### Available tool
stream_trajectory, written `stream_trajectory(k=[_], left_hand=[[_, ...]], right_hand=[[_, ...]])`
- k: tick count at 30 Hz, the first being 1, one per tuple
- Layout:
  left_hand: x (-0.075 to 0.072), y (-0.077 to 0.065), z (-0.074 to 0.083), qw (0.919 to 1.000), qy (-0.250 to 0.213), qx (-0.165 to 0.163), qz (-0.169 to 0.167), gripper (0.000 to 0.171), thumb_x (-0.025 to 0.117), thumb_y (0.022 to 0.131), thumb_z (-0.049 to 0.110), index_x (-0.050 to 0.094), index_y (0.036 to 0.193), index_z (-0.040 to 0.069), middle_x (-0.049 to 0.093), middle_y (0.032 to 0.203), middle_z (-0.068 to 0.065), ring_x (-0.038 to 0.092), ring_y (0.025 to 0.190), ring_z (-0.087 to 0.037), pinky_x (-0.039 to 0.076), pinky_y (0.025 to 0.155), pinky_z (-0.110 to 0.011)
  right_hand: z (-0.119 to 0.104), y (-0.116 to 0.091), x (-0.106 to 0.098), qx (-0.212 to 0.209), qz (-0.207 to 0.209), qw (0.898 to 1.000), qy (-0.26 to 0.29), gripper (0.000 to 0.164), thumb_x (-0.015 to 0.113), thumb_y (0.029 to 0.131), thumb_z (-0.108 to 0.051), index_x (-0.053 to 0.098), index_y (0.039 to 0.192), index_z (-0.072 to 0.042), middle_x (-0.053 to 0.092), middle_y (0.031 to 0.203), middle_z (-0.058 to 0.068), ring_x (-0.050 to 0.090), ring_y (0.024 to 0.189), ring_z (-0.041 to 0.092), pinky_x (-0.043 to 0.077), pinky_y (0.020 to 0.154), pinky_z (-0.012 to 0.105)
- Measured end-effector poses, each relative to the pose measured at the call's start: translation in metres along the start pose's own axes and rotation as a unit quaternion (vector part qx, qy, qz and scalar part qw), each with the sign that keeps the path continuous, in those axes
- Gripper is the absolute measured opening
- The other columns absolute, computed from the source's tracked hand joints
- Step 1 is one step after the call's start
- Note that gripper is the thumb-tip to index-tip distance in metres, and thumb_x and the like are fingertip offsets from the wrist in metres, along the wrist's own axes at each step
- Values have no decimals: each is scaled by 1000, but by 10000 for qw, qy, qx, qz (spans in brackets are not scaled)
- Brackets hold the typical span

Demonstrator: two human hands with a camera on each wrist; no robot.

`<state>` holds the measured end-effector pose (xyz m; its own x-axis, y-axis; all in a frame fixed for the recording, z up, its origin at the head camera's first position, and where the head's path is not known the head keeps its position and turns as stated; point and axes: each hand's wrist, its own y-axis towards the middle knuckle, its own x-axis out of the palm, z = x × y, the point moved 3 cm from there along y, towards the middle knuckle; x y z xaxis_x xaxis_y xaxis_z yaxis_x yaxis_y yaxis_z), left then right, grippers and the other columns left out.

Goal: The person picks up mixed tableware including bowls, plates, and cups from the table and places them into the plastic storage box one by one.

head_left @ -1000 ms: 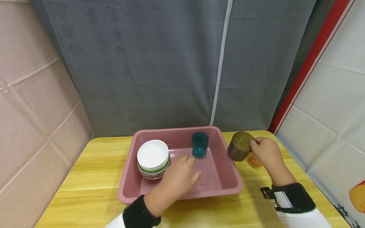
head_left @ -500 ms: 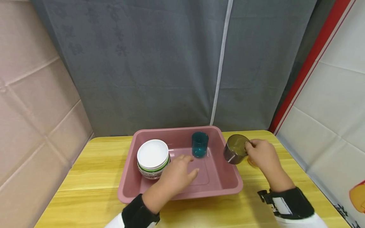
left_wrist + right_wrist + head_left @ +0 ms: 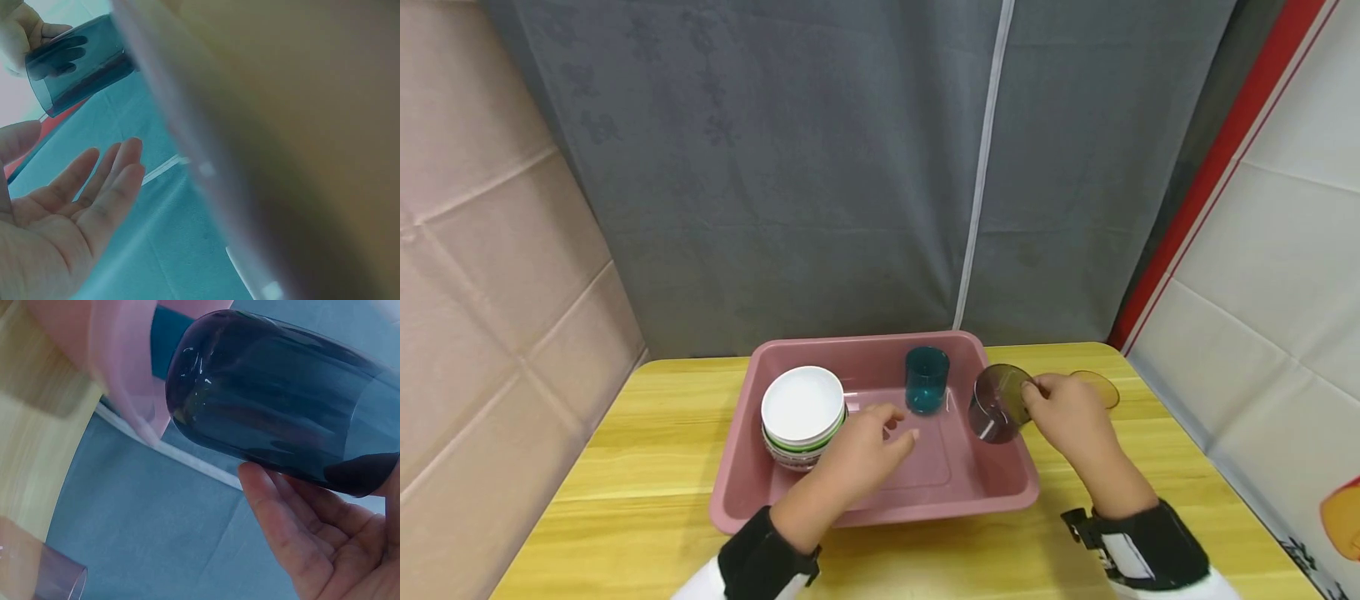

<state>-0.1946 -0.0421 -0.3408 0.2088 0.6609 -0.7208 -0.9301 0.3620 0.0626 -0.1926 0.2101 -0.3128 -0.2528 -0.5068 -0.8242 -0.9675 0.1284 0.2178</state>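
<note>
My right hand (image 3: 1066, 419) grips a brown-grey tinted drinking glass (image 3: 996, 408) by its rim and side. The glass is tilted over the right wall of the pink basin (image 3: 1000, 502); it looks bluish in the right wrist view (image 3: 269, 406). Above the basin hovers my left hand (image 3: 867, 450), fingers loosely bent and holding nothing; its palm is visible in the left wrist view (image 3: 69, 219). Left of that hand, a stack of bowls (image 3: 802, 408), topped by a white one, sits inside the basin. A teal glass (image 3: 927, 379) stands upright in its back right part.
On the table behind my right hand is an amber glass (image 3: 1101, 387), partly hidden by that hand. The wooden table (image 3: 647, 467) meets a grey cloth (image 3: 790, 183) at the back and a white wall covering (image 3: 1270, 333) on the right.
My right hand has carried the tinted glass left from above the table to over the basin's right wall, tipping it more. The left hand has shifted slightly left, its fingers bending a little more.
</note>
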Motion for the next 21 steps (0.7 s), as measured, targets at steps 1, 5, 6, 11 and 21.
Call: stream_trajectory(k=[1,5,6,11,21], left_hand=[[0,0,0,10000,-78,-11,3,35,62,92,32,64,114,6,67,106,-9,63,96,-23,53,82,-41],[-2,1,0,9994,-339,-10,14,31,62,92,30,65,111,6,67,100,-6,61,90,-19,52,79,-38],[-2,2,0,9992,-404,-10,12,30,61,93,30,65,110,7,67,98,-5,61,89,-19,52,78,-37],[-2,3,-3,9974,-714,-44,-21,27,61,93,30,66,108,8,66,97,-2,60,89,-17,52,79,-36],[-5,5,-2,9953,-961,-130,59,32,60,92,37,66,106,8,66,98,-3,61,93,-20,51,81,-38]], right_hand=[[-1,0,1,-6,-24,10000,13,35,49,94,-18,50,59,-11,40,52,-1,39,50,17,32,48,30],[-5,-2,5,-37,-52,10000,-21,35,49,93,-18,51,60,-10,43,53,0,40,52,18,32,49,30],[-5,-3,6,-53,-55,10000,-40,34,49,93,-18,52,60,-11,44,54,0,41,52,18,32,50,30],[-10,-6,10,-28,-138,9998,-106,32,49,93,-20,59,64,-10,50,57,0,47,57,20,35,51,31],[-20,-12,17,54,-309,9995,16,23,56,92,-20,70,80,-7,61,67,2,53,64,21,41,57,33]])
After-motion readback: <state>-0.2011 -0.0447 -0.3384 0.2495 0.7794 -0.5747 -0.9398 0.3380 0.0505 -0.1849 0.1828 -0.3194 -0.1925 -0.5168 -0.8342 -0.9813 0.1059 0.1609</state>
